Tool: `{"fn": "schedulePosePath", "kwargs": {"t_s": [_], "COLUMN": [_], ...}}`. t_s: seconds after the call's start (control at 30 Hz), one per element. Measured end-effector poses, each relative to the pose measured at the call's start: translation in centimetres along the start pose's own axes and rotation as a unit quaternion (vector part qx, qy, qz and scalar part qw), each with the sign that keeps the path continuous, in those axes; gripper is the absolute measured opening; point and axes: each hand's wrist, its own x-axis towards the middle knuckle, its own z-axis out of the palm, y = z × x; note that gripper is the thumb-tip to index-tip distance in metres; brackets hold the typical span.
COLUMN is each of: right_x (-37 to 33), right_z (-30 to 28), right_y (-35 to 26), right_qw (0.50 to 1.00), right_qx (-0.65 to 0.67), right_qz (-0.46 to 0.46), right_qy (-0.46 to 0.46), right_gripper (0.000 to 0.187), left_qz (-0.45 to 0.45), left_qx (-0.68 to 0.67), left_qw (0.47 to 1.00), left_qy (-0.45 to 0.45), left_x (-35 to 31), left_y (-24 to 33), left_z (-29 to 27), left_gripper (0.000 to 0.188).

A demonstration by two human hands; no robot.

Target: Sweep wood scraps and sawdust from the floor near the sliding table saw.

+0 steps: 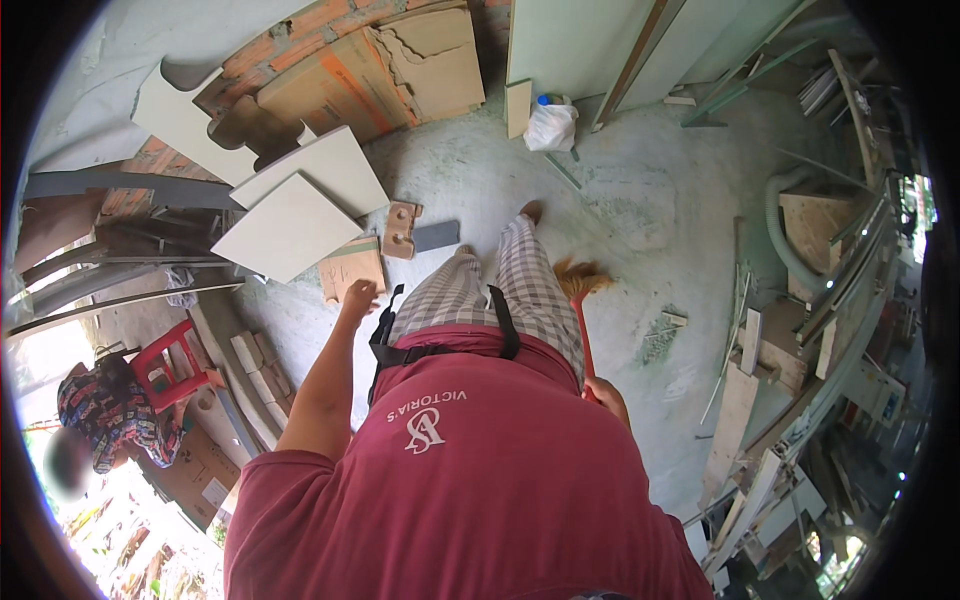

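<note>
The broom (581, 325) is over the middle of the floor (640, 180), its long axis running away from the person, bristles (582, 275) toward the far edge; the right hand's (607, 397) fingers wrap its red handle. The left hand's (361, 297) fingers curl loosely beside a brown board (351, 264), nearer the floor's left edge.

The broom (577, 293) is right of the legs (535, 280); cardboard (335, 85) (against the brick wall (285, 42)) stands ahead-left.
</note>
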Motion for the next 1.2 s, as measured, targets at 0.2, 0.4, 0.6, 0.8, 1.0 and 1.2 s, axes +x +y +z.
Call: {"fn": "schedulePosePath", "kwargs": {"t_s": [0.2,0.4,0.6,0.8,1.0,1.2], "right_x": [0.0,-1.4,-1.7,1.2,2.9,2.7], "right_z": [1.7,0.8,0.5,-0.6,-2.4,-4.0], "right_y": [-2.7,-4.3,-5.2,-5.4,-5.1,-7.1], "right_qw": [0.978,0.99,0.957,0.981,0.993,0.98], "right_qx": [-0.208,-0.141,-0.274,-0.192,-0.109,-0.183], "right_qz": [0.003,-0.022,-0.097,0.016,-0.004,0.071], "right_qy": [0.03,-0.003,-0.015,-0.004,-0.039,-0.031], "right_gripper": [0.023,0.023,0.026,0.027,0.039,0.065], "left_qz": [-0.07,-0.076,-0.047,-0.087,-0.127,-0.072], "left_qx": [-0.037,-0.022,-0.071,-0.059,-0.035,0.005], "left_qw": [0.995,0.996,0.996,0.994,0.991,0.997], "left_qy": [0.06,0.028,0.02,0.014,0.017,-0.006], "left_x": [-1.5,-0.6,-0.7,-2.5,-1.6,1.4], "left_y": [-3.8,-2.8,-0.7,-2.1,0.0,6.9], "left_z": [-3.3,-1.0,1.3,1.4,3.2,6.6], "left_gripper": [0.025,0.028,0.031,0.031,0.03,0.03]}}
